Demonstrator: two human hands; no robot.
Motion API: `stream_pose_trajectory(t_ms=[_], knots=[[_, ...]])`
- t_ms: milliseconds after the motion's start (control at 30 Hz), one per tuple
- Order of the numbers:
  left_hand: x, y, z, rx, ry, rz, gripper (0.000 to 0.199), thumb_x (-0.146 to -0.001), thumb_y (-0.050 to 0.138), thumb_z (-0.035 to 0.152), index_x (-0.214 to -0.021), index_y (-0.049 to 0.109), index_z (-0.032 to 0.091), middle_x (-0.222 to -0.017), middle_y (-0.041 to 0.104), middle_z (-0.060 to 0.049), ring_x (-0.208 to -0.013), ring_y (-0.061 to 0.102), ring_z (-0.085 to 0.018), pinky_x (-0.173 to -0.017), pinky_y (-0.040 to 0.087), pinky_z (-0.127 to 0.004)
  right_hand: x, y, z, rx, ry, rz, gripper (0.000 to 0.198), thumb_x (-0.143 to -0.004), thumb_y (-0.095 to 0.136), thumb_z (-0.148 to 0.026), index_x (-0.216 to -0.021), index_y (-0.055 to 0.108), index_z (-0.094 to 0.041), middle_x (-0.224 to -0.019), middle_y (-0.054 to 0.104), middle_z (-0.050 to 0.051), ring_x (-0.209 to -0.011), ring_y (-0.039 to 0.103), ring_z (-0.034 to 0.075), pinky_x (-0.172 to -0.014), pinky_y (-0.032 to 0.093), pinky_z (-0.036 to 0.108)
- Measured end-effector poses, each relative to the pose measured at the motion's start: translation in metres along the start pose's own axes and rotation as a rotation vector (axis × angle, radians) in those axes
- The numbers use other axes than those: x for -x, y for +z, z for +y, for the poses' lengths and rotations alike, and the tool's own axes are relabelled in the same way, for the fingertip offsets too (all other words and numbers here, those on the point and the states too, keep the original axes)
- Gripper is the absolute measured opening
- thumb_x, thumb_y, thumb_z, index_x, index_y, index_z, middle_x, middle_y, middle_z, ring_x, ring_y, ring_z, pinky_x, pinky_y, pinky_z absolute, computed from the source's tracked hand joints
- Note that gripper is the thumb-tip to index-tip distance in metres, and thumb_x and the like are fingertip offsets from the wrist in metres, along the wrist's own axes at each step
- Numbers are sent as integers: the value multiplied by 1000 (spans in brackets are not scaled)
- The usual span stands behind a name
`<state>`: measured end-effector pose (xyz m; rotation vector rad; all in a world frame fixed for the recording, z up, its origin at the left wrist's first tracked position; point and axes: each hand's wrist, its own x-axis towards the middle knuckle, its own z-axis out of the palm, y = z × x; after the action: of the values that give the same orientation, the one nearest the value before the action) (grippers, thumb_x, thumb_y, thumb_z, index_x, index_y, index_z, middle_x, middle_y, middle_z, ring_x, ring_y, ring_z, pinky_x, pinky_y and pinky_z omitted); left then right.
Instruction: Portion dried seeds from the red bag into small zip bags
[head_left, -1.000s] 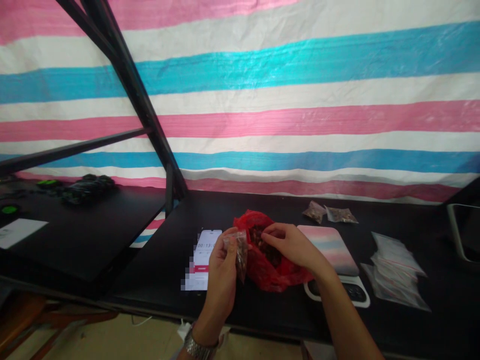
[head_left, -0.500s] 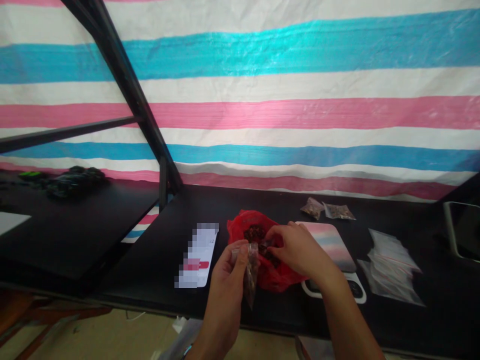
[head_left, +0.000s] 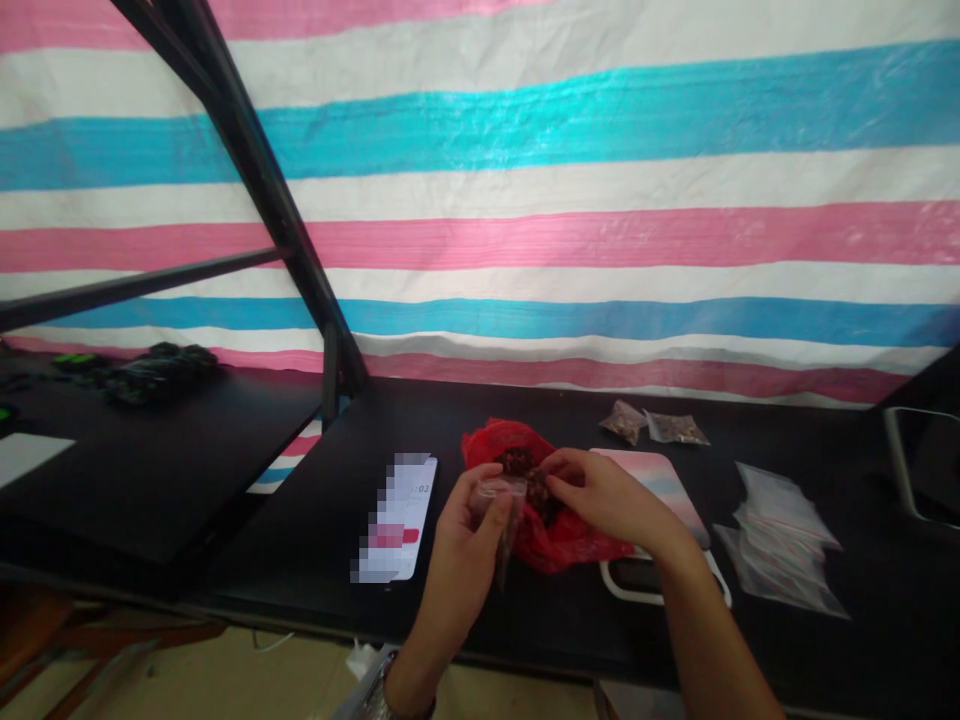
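Note:
My left hand [head_left: 469, 530] pinches a small clear zip bag [head_left: 513, 490] near its top; the bag hangs down, partly hidden by the thumb. Beside it, an open red plastic bag [head_left: 566, 548] lies spread on the table, with dark brown dried pieces [head_left: 516, 460] inside. Over the red bag's right side, my right hand [head_left: 604, 495] has its thumb and fingers closed at a dark brown clump of these pieces. Under my right wrist sits a small white scale [head_left: 664, 480] with a pale, pastel-coloured top, partly covered by the hand and the red bag.
Two filled small bags, one [head_left: 624, 422] beside the other [head_left: 677, 428], lie behind the scale. A stack of flat clear zip bags [head_left: 784, 540] is at the right. A phone [head_left: 409, 520] lies left of the red bag. A black metal frame [head_left: 277, 210] slants up at the left.
My right hand's fingertips have shifted slightly right and up over the red bag. The zip bag in my left hand has turned and sits closer to the red bag. The view has tilted slightly.

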<state>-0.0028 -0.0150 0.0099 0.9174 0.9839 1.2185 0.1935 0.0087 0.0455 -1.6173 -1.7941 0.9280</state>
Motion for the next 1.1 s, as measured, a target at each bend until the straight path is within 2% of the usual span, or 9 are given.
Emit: stream_pose_trajectory(t_ms=[167, 300, 467, 567, 667, 800, 967, 1100], knots=[[0, -2, 0, -116, 83, -73, 54, -78, 87, 39, -124, 66, 21, -98, 80, -4, -88, 75, -19, -86, 57, -31, 3, -10, 3, -58, 13, 77, 23, -96, 60, -29, -109, 76, -19, -97, 83, 6, -87, 77, 23, -78, 56, 33], [-2, -6, -7, -171, 104, -101, 50, -80, 82, 32, -126, 64, 21, -103, 80, -5, -97, 75, -22, -96, 56, -36, 8, -14, -6, -125, -39, 99, 23, -96, 62, -35, -109, 75, -22, -95, 82, 4, -86, 76, 21, -79, 57, 33], [-5, -8, -12, -170, 97, -131, 50, -82, 79, 28, -129, 64, 22, -117, 79, -7, -110, 74, -24, -103, 53, -38, 16, -8, -32, -113, -158, 111, 22, -93, 68, -30, -113, 76, -25, -107, 82, 4, -101, 75, 22, -97, 54, 37], [-7, -8, -12, -175, 126, -103, 46, -83, 80, 28, -127, 67, 22, -127, 77, -9, -116, 72, -25, -105, 52, -37, 17, 0, -42, 17, -207, 135, 22, -90, 74, -23, -111, 78, -28, -113, 81, 3, -108, 71, 25, -104, 48, 43], [-10, -7, -10, -167, 151, -71, 44, -84, 80, 32, -125, 69, 22, -123, 79, -8, -113, 74, -26, -103, 54, -37, 17, 6, -45, 139, -216, 173, 30, -87, 77, -17, -113, 79, -32, -114, 80, 2, -110, 68, 27, -105, 44, 47], [-10, -6, -7, -136, 155, -101, 43, -86, 80, 35, -125, 70, 21, -121, 79, -9, -111, 74, -26, -101, 55, -37, 17, 8, -45, 212, -245, 198, 32, -88, 76, -16, -116, 78, -32, -113, 79, 3, -112, 67, 28, -106, 39, 50], [-10, -7, -7, -74, 139, -136, 44, -89, 80, 41, -128, 70, 22, -127, 78, -9, -114, 74, -26, -103, 54, -36, 17, 6, -46, 150, -230, 200, 31, -87, 77, -20, -116, 78, -33, -115, 79, 3, -113, 68, 28, -109, 40, 52], [-11, -9, -8, -38, 112, -140, 44, -90, 80, 45, -127, 70, 22, -127, 78, -9, -116, 74, -26, -103, 54, -35, 12, 5, -38, -41, -211, 172, 23, -92, 72, -26, -114, 76, -29, -113, 81, 3, -108, 72, 25, -104, 49, 44]])
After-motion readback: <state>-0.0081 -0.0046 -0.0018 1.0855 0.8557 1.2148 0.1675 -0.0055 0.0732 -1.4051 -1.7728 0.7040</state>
